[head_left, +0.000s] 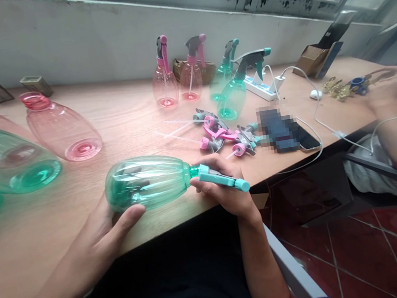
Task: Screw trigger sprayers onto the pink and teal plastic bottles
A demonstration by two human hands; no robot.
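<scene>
A clear green spray bottle point(151, 181) lies on its side across my two hands, over the table's near edge. My left hand point(109, 227) is wrapped round its base end, thumb on top. At the neck, a teal and grey trigger sprayer head point(221, 180) sits at the bottle's mouth. My right hand point(230, 189) grips this head, its thumb and fingers round the neck end. Green threads show between head and bottle. Several loose pink, teal and grey sprayer heads point(222, 135) with thin tubes lie in a pile just beyond my right hand.
Pink bottles point(63, 127) and green bottles point(17, 161) without heads lie or lean at left. Spray bottles with heads point(164, 82) stand at the back. A power strip point(262, 87), a phone point(308, 135) and white cables are to the right. Another person's hands point(388, 83) are at far right.
</scene>
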